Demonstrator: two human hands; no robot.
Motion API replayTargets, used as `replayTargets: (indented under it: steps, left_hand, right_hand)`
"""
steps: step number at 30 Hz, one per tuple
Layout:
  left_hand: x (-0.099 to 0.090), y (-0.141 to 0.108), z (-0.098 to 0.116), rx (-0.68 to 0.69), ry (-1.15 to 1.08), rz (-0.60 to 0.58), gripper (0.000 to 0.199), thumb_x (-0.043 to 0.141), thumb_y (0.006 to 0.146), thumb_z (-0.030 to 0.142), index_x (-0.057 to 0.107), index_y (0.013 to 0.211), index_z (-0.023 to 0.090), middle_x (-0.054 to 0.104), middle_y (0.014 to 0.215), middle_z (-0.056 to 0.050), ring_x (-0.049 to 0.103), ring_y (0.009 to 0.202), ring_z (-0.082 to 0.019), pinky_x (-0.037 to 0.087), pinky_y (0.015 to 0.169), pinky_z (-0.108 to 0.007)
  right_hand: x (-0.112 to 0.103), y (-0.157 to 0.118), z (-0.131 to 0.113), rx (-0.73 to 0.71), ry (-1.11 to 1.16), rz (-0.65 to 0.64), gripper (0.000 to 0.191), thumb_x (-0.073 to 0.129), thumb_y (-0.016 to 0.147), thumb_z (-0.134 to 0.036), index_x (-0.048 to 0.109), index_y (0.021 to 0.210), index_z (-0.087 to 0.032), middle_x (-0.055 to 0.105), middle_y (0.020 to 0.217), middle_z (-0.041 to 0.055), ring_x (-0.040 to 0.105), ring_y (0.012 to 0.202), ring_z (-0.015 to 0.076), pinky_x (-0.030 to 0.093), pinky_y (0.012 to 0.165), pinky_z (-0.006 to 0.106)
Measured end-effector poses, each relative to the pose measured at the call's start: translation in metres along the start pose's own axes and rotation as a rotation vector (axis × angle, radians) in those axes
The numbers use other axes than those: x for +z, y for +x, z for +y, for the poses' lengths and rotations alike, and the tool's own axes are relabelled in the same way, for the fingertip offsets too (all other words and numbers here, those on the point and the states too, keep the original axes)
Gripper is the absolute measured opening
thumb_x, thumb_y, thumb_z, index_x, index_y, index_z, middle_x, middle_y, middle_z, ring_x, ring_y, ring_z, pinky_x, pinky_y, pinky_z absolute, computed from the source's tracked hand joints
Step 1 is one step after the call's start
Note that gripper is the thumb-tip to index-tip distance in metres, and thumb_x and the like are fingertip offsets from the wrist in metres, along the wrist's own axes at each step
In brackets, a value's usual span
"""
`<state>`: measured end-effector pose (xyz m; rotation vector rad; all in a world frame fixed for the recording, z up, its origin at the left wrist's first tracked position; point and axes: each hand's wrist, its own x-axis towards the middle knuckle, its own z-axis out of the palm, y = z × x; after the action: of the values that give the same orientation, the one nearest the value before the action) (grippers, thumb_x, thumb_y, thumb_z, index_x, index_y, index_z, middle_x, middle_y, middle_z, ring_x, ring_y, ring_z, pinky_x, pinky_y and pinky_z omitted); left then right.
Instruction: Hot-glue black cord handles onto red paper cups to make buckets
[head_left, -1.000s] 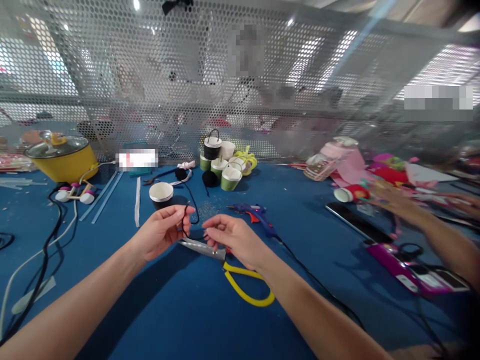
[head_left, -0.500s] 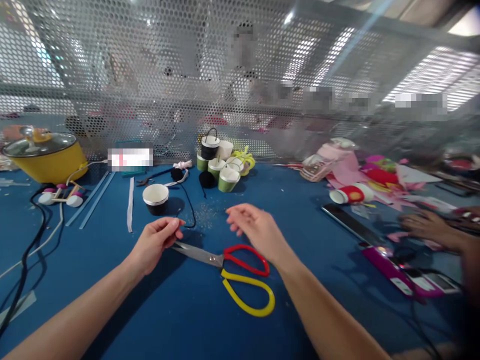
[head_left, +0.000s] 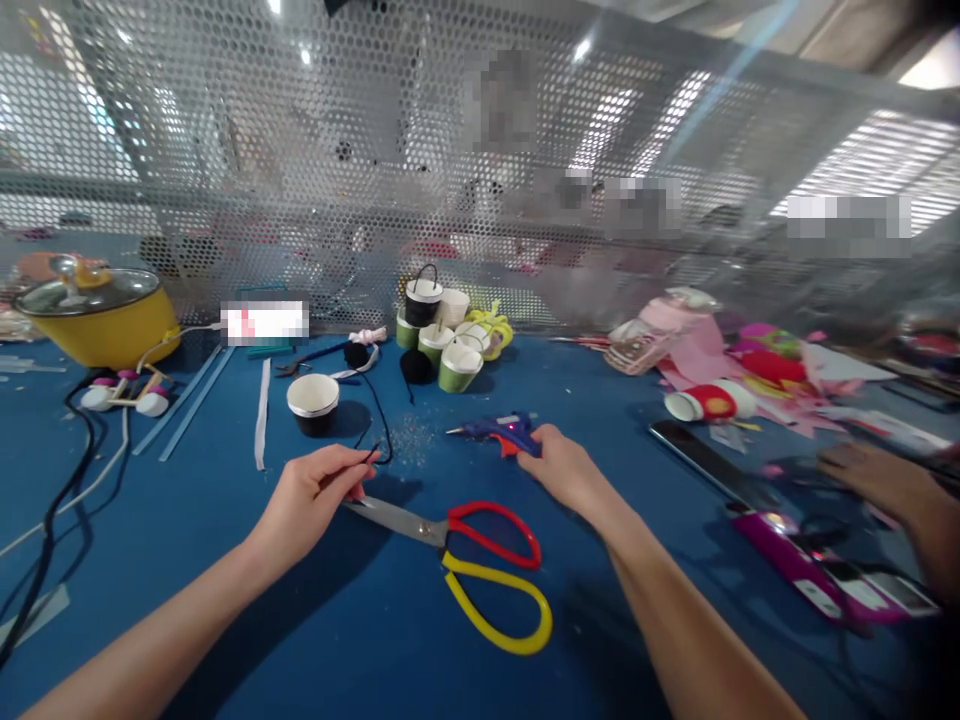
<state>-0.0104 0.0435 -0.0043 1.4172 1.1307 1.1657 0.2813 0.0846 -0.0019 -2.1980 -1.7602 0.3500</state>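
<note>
My left hand is closed in a pinch on the end of a black cord, which curves back across the table toward a black ball of yarn. My right hand wraps round the handle of a blue hot glue gun with an orange-red trigger. Its nozzle points left, and a small red light glows on its body. Between my forearms lie large scissors with one red and one yellow handle, the blade tip near my left fingers. Beyond my left hand stands a black paper cup with a white inside.
At the back stand several small green and black cups beside another black yarn ball. A yellow pot sits far left. On the right are a phone, a purple device and another person's hand. A perforated metal screen stands behind.
My right hand has moved slightly right, and the glue gun, unseen before, now shows in its grip. My left hand has shifted a little right, still pinching the cord.
</note>
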Motion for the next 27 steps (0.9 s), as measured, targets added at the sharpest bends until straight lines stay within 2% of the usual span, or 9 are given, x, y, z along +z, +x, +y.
replayTargets:
  steps: [2,4,7,9,14,16,19,24,27]
  left_hand:
    - [-0.002,-0.001,-0.002,0.019,0.069,0.001,0.016,0.062,0.072,0.019,0.073,0.084,0.018,0.068,0.068,-0.005,0.055,0.051,-0.011,0.047,0.051,-0.020]
    - [-0.002,-0.002,-0.004,0.038,0.106,0.001,0.017,0.061,0.073,0.022,0.072,0.085,0.017,0.069,0.069,-0.005,0.054,0.050,-0.010,0.046,0.049,-0.020]
    - [-0.002,-0.002,-0.006,0.064,0.120,0.000,0.020,0.058,0.075,0.025,0.071,0.085,0.015,0.070,0.072,-0.006,0.054,0.051,-0.010,0.047,0.049,-0.020]
    - [-0.001,-0.002,-0.007,0.073,0.143,0.005,0.022,0.056,0.076,0.026,0.071,0.087,0.013,0.071,0.073,-0.006,0.056,0.053,-0.011,0.048,0.051,-0.020]
    - [0.000,-0.004,-0.008,0.066,0.220,0.021,0.022,0.057,0.076,0.029,0.070,0.082,0.013,0.071,0.072,-0.006,0.054,0.049,-0.009,0.046,0.049,-0.019]
    - [0.000,-0.005,-0.008,0.054,0.223,0.021,0.022,0.056,0.077,0.030,0.069,0.080,0.013,0.071,0.071,-0.006,0.053,0.047,-0.008,0.045,0.047,-0.018]
    - [0.001,-0.005,-0.008,0.037,0.215,0.015,0.023,0.054,0.078,0.031,0.068,0.082,0.013,0.070,0.070,-0.005,0.051,0.046,-0.008,0.045,0.046,-0.018]
    - [0.000,-0.005,-0.009,0.033,0.245,-0.004,0.025,0.053,0.079,0.032,0.068,0.082,0.013,0.069,0.065,-0.004,0.049,0.047,-0.008,0.043,0.046,-0.018]
    - [0.000,-0.005,-0.009,0.034,0.260,-0.006,0.025,0.052,0.079,0.033,0.067,0.083,0.013,0.069,0.065,-0.004,0.049,0.046,-0.008,0.043,0.046,-0.018]
  right_hand:
    - [-0.008,-0.006,-0.008,-0.013,0.143,0.049,0.023,0.055,0.074,-0.021,0.053,0.095,-0.014,0.067,0.079,0.0090,0.063,0.059,0.0177,0.047,0.056,0.027]
    - [-0.019,-0.016,-0.019,-0.078,0.387,0.095,0.027,0.057,0.075,-0.028,0.052,0.097,-0.015,0.066,0.080,0.0071,0.062,0.059,0.0159,0.047,0.054,0.025]
    - [-0.033,-0.037,-0.040,-0.189,0.521,-0.021,0.031,0.054,0.076,-0.047,0.058,0.074,-0.017,0.060,0.056,0.0020,0.060,0.056,0.0168,0.046,0.049,0.025]
    - [-0.036,-0.051,-0.055,-0.274,0.498,-0.075,0.032,0.055,0.076,-0.047,0.058,0.064,-0.017,0.062,0.059,0.0037,0.061,0.059,0.0169,0.048,0.052,0.025]
    - [-0.015,-0.077,-0.078,-0.411,0.605,-0.116,0.022,0.054,0.077,-0.037,0.061,0.085,-0.017,0.061,0.052,-0.0013,0.058,0.045,0.0136,0.051,0.048,0.024]
    - [-0.004,-0.081,-0.080,-0.421,0.622,-0.075,0.019,0.054,0.077,-0.036,0.060,0.081,-0.018,0.058,0.048,-0.0028,0.057,0.042,0.0132,0.050,0.044,0.024]
    - [0.005,-0.082,-0.077,-0.455,0.613,0.013,0.018,0.056,0.077,-0.036,0.059,0.074,-0.019,0.062,0.054,-0.0012,0.058,0.043,0.0131,0.052,0.049,0.025]
    - [0.007,-0.079,-0.068,-0.531,0.565,-0.017,0.016,0.060,0.075,-0.035,0.059,0.076,-0.019,0.067,0.064,0.0001,0.060,0.049,0.0136,0.053,0.052,0.024]
    - [0.007,-0.079,-0.068,-0.573,0.554,0.045,0.016,0.059,0.076,-0.036,0.059,0.073,-0.020,0.066,0.061,0.0004,0.061,0.051,0.0143,0.053,0.053,0.025]
